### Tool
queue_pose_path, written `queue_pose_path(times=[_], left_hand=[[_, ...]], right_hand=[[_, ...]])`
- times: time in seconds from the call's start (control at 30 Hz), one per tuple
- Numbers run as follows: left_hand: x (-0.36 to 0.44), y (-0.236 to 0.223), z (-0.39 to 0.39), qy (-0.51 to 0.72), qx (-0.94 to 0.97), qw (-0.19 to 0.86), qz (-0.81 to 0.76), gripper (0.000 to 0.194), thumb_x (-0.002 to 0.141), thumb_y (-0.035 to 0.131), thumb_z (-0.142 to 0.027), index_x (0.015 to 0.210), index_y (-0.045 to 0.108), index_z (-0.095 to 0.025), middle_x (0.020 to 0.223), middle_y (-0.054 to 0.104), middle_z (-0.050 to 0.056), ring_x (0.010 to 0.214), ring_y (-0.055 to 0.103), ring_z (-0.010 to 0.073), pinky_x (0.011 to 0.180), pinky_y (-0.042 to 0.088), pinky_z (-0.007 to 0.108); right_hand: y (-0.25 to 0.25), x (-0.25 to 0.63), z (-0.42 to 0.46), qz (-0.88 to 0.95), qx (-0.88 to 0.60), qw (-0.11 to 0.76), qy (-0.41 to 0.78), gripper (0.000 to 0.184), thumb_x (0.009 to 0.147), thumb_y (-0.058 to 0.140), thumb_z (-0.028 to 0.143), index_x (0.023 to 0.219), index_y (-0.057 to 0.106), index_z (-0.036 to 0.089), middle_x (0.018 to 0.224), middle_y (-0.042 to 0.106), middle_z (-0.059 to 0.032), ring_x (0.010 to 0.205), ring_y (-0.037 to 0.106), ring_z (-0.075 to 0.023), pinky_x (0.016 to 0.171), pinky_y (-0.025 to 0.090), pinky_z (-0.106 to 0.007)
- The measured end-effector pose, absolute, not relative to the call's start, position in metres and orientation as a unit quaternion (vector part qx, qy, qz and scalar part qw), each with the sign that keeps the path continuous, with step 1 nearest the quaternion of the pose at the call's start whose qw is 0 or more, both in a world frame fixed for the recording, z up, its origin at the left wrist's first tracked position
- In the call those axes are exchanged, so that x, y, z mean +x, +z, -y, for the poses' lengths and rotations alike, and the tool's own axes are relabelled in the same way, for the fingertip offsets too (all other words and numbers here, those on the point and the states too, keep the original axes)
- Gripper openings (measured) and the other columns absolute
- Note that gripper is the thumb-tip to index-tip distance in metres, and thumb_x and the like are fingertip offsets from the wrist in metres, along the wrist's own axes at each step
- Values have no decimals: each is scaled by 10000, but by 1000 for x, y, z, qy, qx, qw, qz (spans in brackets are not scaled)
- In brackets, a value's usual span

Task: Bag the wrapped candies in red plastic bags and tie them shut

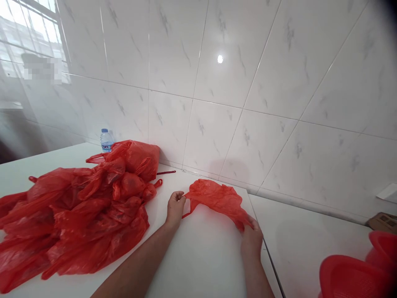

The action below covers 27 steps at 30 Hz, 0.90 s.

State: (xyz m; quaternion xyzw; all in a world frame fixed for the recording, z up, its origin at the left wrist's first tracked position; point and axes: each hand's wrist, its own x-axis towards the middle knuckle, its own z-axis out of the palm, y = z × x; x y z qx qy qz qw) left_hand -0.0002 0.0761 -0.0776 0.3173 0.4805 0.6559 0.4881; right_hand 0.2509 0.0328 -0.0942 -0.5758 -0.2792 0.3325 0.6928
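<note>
On the counter [198,252], my left grip [175,209] is clamped on one end of a red bag [217,199], right grip [251,239] clamped on the other, bag spread between them; pile of red bags [74,219] just left.

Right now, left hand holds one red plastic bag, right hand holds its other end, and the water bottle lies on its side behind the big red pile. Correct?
One error: the head view shows the water bottle standing upright, not on its side, behind the big red pile. The rest stands: left hand holds one red plastic bag, right hand its other end.
</note>
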Motion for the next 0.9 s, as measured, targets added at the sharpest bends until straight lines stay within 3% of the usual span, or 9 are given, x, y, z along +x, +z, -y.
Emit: queue_pose_path(times=[0.13, 0.27, 0.4, 0.53, 0.73, 0.9], left_hand=[[3, -77, -73, 630, 369, 487, -480, 235, 564, 726, -165, 779, 639, -197, 587, 495, -72, 491, 406, 83, 467, 288, 200], [0, -79, -77, 623, 364, 523, -454, 97, 602, 674, -126, 631, 593, -173, 515, 491, -72, 457, 404, 70, 447, 288, 182], [-12, -75, -80, 625, 317, 594, -395, 55, 693, 609, -165, 672, 558, -169, 585, 560, -44, 509, 502, 79, 509, 412, 182], [-20, -71, -78, 579, 277, 686, -343, 105, 757, 535, -159, 825, 607, -126, 810, 671, 63, 716, 642, 156, 699, 534, 296], [-21, -68, -76, 538, 252, 740, -315, 115, 794, 503, -171, 799, 607, -120, 739, 656, 46, 659, 633, 130, 642, 532, 242], [-23, -65, -71, 506, 292, 741, -332, 103, 784, 545, -192, 761, 614, -119, 719, 647, 46, 644, 625, 141, 592, 509, 234]], right_hand=[[-96, 271, -38, 248, -489, 733, 402, 282, 572, 646, 277, 842, 626, 199, 901, 687, -39, 858, 651, -227, 732, 562, -375], [-96, 282, -37, 231, -441, 747, 440, 144, 572, 623, 319, 660, 569, 219, 742, 678, -14, 825, 657, -221, 724, 560, -381], [-92, 276, -34, 261, -407, 723, 493, 258, 633, 655, 383, 811, 651, 196, 840, 699, -40, 905, 651, -232, 781, 547, -396], [-88, 270, -31, 285, -409, 694, 520, 364, 630, 679, 364, 940, 672, 173, 923, 700, -61, 896, 655, -224, 765, 552, -366], [-85, 269, -27, 284, -413, 674, 543, 332, 677, 642, 346, 971, 677, 197, 894, 705, -35, 826, 663, -191, 721, 557, -326], [-86, 273, -29, 263, -416, 694, 526, 231, 640, 632, 314, 837, 664, 198, 868, 704, -50, 858, 661, -219, 787, 551, -398]])
